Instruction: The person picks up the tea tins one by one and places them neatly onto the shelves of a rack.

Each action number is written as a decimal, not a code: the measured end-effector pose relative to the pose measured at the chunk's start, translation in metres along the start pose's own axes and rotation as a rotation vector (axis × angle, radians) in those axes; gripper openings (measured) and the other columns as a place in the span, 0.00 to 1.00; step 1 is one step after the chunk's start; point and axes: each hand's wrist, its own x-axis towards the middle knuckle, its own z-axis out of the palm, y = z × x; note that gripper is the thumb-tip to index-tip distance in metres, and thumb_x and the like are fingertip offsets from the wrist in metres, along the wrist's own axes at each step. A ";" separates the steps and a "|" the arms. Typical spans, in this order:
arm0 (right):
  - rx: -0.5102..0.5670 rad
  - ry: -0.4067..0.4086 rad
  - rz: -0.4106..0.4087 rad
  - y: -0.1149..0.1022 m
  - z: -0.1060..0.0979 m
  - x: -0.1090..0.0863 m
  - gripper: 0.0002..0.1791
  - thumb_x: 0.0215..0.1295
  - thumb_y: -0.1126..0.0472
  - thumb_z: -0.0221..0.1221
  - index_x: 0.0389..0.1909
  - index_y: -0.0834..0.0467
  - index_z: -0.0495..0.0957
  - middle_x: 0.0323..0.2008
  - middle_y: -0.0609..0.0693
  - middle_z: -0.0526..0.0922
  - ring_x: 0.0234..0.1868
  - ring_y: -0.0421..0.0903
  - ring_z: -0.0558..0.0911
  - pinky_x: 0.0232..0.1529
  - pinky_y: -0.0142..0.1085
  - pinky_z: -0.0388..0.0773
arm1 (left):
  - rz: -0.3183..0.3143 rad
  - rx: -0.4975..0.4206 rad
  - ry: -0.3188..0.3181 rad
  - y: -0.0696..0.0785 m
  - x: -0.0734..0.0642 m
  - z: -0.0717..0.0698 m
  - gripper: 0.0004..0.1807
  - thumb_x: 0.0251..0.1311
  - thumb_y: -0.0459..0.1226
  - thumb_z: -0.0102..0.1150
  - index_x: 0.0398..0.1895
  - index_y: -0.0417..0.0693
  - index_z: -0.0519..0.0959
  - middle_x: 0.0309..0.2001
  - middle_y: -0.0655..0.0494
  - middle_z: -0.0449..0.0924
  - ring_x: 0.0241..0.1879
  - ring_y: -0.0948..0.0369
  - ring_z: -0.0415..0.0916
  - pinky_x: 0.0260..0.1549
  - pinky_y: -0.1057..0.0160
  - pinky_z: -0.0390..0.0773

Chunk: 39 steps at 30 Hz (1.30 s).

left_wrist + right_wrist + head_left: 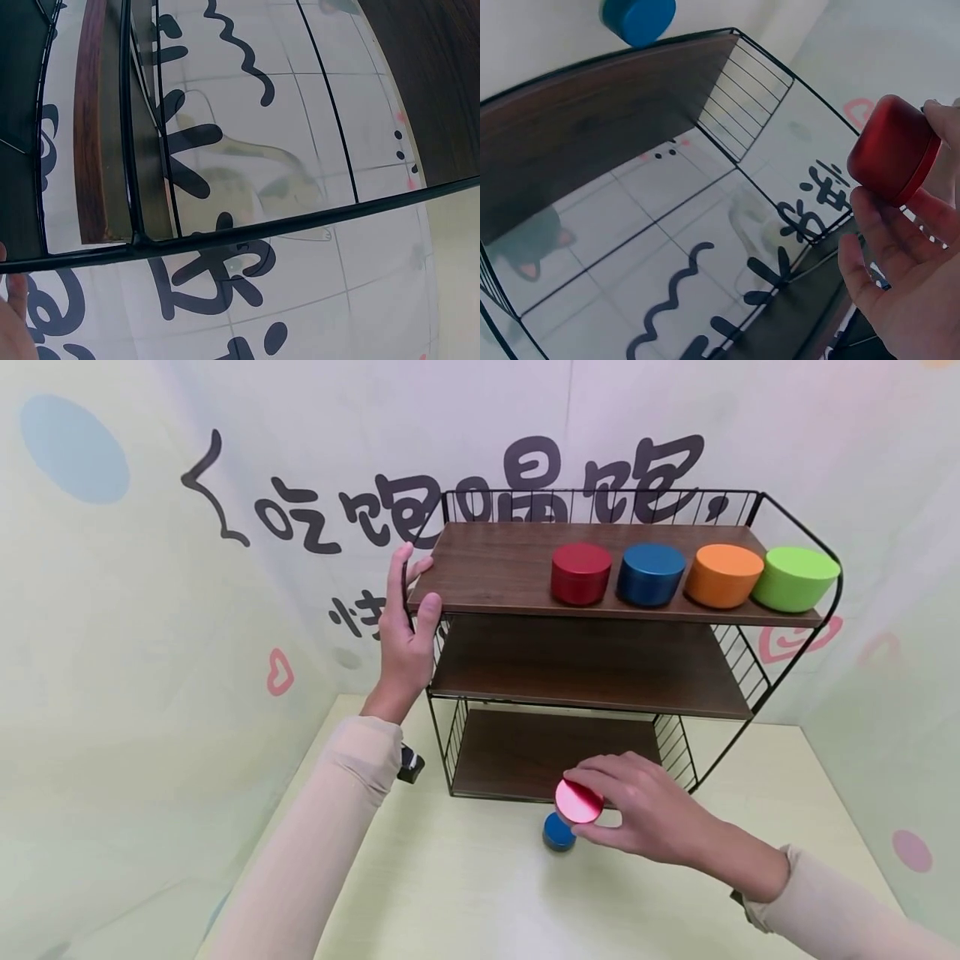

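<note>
My right hand point(648, 810) holds a small round red tin point(578, 802) between thumb and fingers, in front of the rack's bottom shelf. In the right wrist view the red tin point(895, 150) shows from the side, its lid edge toward the palm. A small blue tin point(558, 832) stands on the table, just below the held tin and partly overlapped by it. My left hand point(408, 639) grips the upper left corner of the three-tier rack point(592, 660), with the thumb at the top shelf's edge and fingers outside the wire frame. Only fingertips appear in the left wrist view.
Along the top shelf's right half stand larger tins in a row: red point(581, 575), blue point(651, 575), orange point(724, 577) and green point(795, 580). The rack has black wire sides and stands on a pale table point(465, 877) against a printed cloth backdrop point(300, 460).
</note>
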 end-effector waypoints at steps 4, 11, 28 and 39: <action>0.014 -0.033 0.014 -0.002 -0.013 0.006 0.38 0.38 0.44 0.80 0.53 0.53 0.82 0.48 0.46 0.84 0.46 0.42 0.81 0.40 0.40 0.81 | -0.003 -0.003 0.000 0.000 0.000 0.001 0.28 0.68 0.30 0.46 0.69 0.28 0.57 0.60 0.31 0.73 0.62 0.42 0.68 0.61 0.60 0.62; 0.031 -0.043 -0.007 -0.008 -0.033 0.021 0.38 0.41 0.44 0.79 0.55 0.54 0.82 0.51 0.47 0.84 0.48 0.44 0.81 0.41 0.42 0.81 | -0.003 -0.010 0.006 -0.012 -0.001 0.001 0.29 0.69 0.32 0.47 0.71 0.32 0.57 0.61 0.34 0.73 0.63 0.46 0.68 0.60 0.61 0.63; 0.000 0.043 -0.146 -0.017 -0.072 0.067 0.38 0.41 0.47 0.79 0.56 0.57 0.82 0.50 0.51 0.85 0.48 0.48 0.83 0.40 0.43 0.82 | 0.017 0.015 0.006 -0.044 -0.003 0.001 0.30 0.71 0.43 0.48 0.74 0.45 0.59 0.63 0.48 0.75 0.63 0.56 0.69 0.60 0.59 0.64; -0.035 0.118 -0.201 -0.015 -0.098 0.106 0.35 0.44 0.50 0.78 0.55 0.60 0.81 0.49 0.54 0.85 0.46 0.51 0.82 0.40 0.43 0.81 | -0.010 -0.006 0.013 -0.008 0.000 0.002 0.29 0.68 0.34 0.47 0.70 0.33 0.58 0.60 0.33 0.73 0.62 0.46 0.69 0.60 0.59 0.63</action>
